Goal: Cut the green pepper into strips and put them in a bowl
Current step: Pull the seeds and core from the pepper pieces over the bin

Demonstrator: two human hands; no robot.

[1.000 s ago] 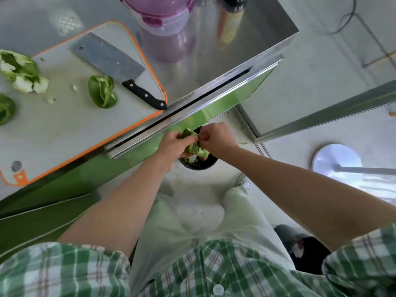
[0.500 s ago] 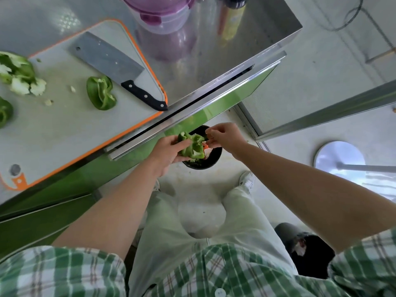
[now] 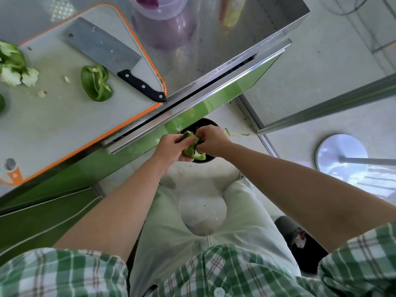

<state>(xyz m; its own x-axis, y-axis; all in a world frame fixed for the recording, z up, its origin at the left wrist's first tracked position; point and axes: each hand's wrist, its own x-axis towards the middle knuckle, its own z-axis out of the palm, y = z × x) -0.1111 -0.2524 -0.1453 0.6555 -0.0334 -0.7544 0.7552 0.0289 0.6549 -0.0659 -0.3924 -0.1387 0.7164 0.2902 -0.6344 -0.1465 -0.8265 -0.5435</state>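
Both grips are off the bench, held out past its front edge and above the floor.

Left grip point(image 3: 171, 150): clamped on a green pepper piece point(image 3: 194, 152), with the thumb over the top and the fingers curled beneath. The piece sits at the fingertip end of this grip, not deep in the palm.

Right grip point(image 3: 211, 142): closed on the same piece from the opposite side, fingers curled into its hollow. The fingertips are hidden by the pepper and I cannot tell what they pinch inside it.

The piece lies between the two grips and touches both. Directly beneath it on the floor stands a black round container point(image 3: 206, 123); its contents are covered by my hands. A few green scraps point(image 3: 227, 131) lie on the floor just beside its rim.

On the bench point(image 3: 214, 39), an orange-edged cutting board point(image 3: 53, 116) lies along the front edge toward the left. On it:
- A cleaver point(image 3: 102, 47) lies flat along the board's right edge, its black handle pointing at the board's near right corner.
- A second pepper piece point(image 3: 95, 83) lies just beside the blade, apart from it.
- A pepper core point(image 3: 15, 69) with white pith lies at the board's left side, partly cut off by the frame.
- Small pale bits are scattered between the core and the second piece.

At the bench's back edge stand a purple-lidded tub point(image 3: 162, 9) and a yellow bottle point(image 3: 233, 11), both cropped.
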